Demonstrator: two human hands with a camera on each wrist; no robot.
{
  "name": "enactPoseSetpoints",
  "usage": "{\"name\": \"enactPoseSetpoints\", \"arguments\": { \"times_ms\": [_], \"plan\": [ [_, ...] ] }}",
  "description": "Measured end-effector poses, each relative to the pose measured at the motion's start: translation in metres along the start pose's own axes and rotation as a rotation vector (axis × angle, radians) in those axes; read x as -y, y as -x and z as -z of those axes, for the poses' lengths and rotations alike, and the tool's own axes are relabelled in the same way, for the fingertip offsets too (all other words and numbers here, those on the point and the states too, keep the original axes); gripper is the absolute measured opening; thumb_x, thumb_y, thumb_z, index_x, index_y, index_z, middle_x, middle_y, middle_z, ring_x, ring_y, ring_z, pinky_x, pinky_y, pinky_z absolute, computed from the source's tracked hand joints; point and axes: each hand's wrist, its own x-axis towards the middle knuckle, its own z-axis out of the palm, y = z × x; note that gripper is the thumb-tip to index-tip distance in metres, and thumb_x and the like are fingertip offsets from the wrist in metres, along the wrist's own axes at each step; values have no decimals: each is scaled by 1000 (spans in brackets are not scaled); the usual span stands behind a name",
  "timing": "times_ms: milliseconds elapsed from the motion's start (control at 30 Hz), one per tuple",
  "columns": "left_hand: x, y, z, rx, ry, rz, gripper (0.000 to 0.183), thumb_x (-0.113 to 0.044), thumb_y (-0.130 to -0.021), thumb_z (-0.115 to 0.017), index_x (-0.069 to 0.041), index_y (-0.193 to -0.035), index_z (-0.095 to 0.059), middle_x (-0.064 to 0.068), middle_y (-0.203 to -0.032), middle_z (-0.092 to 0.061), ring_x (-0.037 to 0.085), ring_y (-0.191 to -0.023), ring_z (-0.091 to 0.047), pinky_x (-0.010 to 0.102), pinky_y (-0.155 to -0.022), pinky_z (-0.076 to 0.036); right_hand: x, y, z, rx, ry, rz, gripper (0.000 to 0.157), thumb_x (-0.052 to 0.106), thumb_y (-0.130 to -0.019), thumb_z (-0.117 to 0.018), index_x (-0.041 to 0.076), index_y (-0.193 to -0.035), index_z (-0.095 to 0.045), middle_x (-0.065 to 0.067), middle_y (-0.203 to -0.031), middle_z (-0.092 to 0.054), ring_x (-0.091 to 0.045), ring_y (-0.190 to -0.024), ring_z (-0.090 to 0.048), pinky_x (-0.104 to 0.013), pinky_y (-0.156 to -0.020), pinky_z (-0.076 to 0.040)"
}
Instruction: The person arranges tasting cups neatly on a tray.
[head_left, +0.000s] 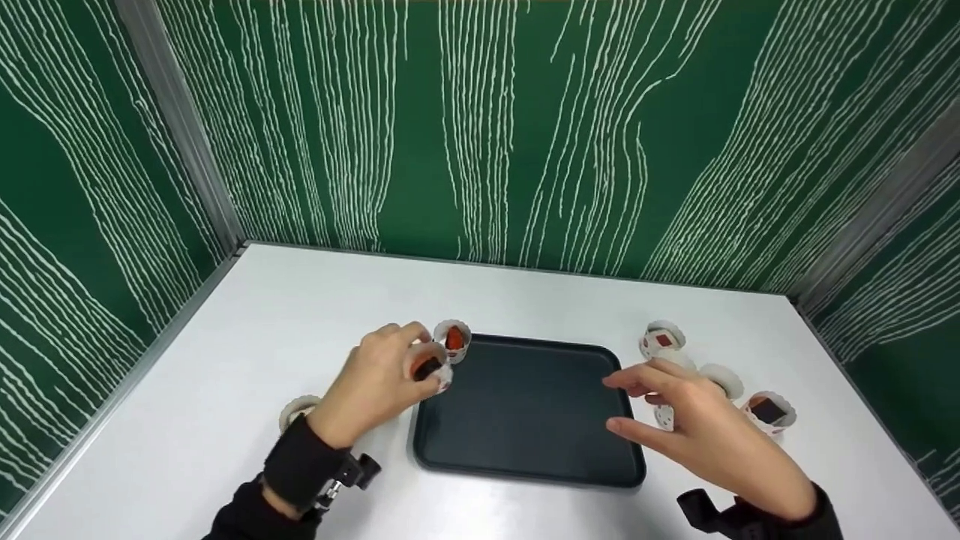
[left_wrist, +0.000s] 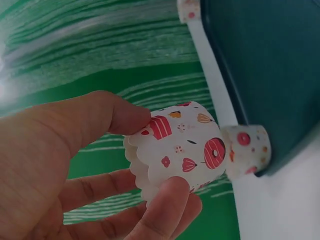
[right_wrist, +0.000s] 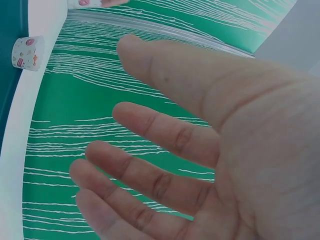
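My left hand (head_left: 379, 379) holds a paper cupcake cup (left_wrist: 182, 142) between thumb and fingers, over the left edge of a dark tray (head_left: 529, 416). The cup is white with red and orange prints and a scalloped rim; something dark lies inside. Just beyond it, another printed cup (head_left: 453, 343) with a red piece inside stands at the tray's far left corner. My right hand (head_left: 697, 416) hovers by the tray's right edge, fingers spread and holding nothing, as the right wrist view confirms. It partly hides the cups behind it.
Several cups stand right of the tray: one with a red square (head_left: 662, 339), one with a dark square (head_left: 771, 412), and a pale one (head_left: 721, 381) half covered. Beside my left wrist is another cup (head_left: 297, 410). Green panels (head_left: 480, 135) with white lines enclose the white table (head_left: 337, 300).
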Motion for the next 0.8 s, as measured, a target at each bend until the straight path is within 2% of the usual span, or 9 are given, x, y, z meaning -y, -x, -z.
{"name": "enactPoseSetpoints", "arguments": {
  "times_ms": [167,367,667,800],
  "plan": [
    [-22,-1,-7,1,88,-67,41,-21,-84,-89,-15,-121,-72,6,-103,-73,23,-94,-67,43,-83,-56,0,-2,-1,28,-34,-29,37,38,-97,-81,22,-129,-72,8,-129,-71,-16,-109,-73,-37,-95,-61],
    [-40,-1,-18,-20,150,-177,32,-18,-84,-86,-13,-112,-71,5,-110,-72,22,-97,-69,41,-88,-60,0,-2,-4,35,-29,-35,37,39,-96,-81,24,-129,-72,7,-129,-71,-18,-109,-74,-37,-94,-62],
    [-58,0,-30,21,209,-196,32,-21,-86,-86,-15,-113,-71,3,-107,-73,19,-101,-65,37,-87,-55,-1,-4,-11,63,-36,15,36,38,-99,-78,23,-131,-70,9,-127,-71,-14,-108,-73,-36,-94,-60],
    [-65,1,-36,49,233,-208,32,-21,-87,-86,-15,-115,-71,3,-108,-73,18,-98,-67,33,-86,-55,0,-6,-15,40,-23,59,34,37,-98,-79,24,-129,-71,11,-124,-72,-11,-104,-72,-34,-92,-60]
  ]
}}
